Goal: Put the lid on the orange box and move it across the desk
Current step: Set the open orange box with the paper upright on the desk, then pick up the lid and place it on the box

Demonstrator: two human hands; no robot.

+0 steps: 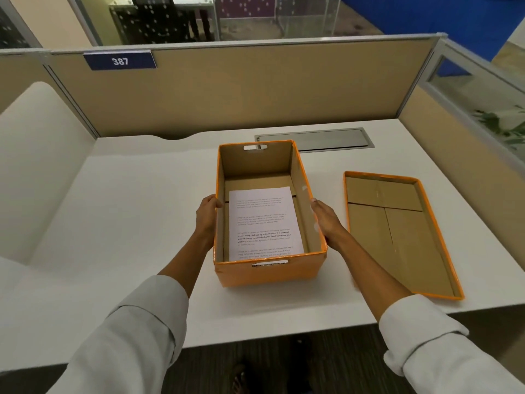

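Observation:
An orange box (270, 275) stands open in the middle of the white desk, with a printed sheet of paper (265, 221) lying flat on its bottom. My left hand (207, 216) presses against the box's left wall and my right hand (326, 217) against its right wall, so the box is held between them. The orange lid (397, 231) lies upside down on the desk to the right of the box, its brown inside facing up, a short gap away from my right forearm.
The white desk (127, 223) is bounded by tan partition walls at the back and right. A grey metal cable hatch (315, 139) is set into the desk behind the box. The desk's front edge runs just below the box and lid.

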